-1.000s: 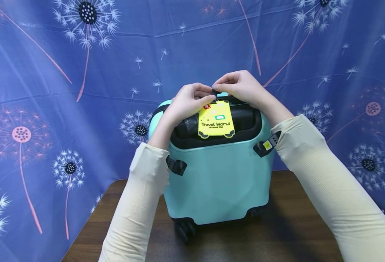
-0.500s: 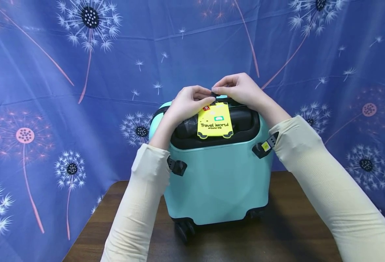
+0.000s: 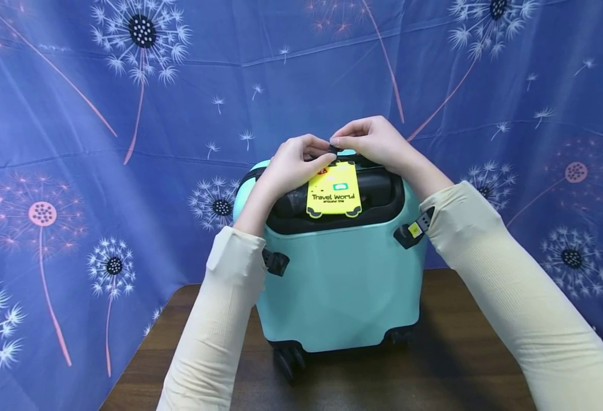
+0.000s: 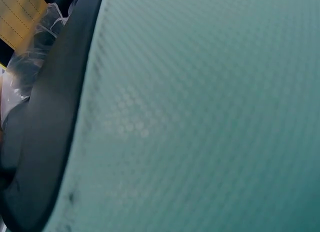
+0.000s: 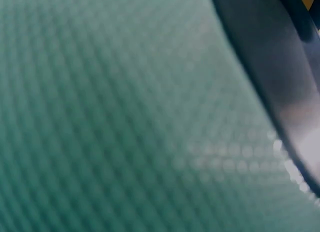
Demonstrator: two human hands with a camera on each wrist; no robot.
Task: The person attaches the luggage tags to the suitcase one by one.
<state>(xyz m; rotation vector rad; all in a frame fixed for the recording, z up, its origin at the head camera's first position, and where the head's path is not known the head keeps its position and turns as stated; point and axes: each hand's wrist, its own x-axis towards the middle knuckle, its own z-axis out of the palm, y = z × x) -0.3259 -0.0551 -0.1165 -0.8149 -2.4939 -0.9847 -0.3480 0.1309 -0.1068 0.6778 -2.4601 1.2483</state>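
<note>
A yellow luggage tag (image 3: 334, 194) printed "Travel World" hangs over the black handle (image 3: 375, 185) on top of a turquoise suitcase (image 3: 342, 279). Its short black strap (image 3: 333, 150) rises between the hands. My left hand (image 3: 293, 162) pinches the strap's lower part at the tag's top edge, thumb in front. From the right, my right hand (image 3: 378, 142) pinches the strap's upper end between thumb and fingertips. The left wrist view catches the tag's lined back (image 4: 20, 17) beside clear plastic wrap (image 4: 37, 57). Textured suitcase shell (image 5: 125, 117) fills most of the right wrist view; neither wrist view shows the fingertips.
The suitcase stands upright on black wheels (image 3: 290, 361) on a dark wooden table (image 3: 465, 354). Close behind hangs a blue dandelion-print cloth (image 3: 178, 114). Black wrist-camera mounts (image 3: 275, 262) overlap the suitcase front in the head view.
Both hands keep their pinch on the strap and have sunk slightly, with a small shift left. The tag has shifted a little left with them. The suitcase stays in place.
</note>
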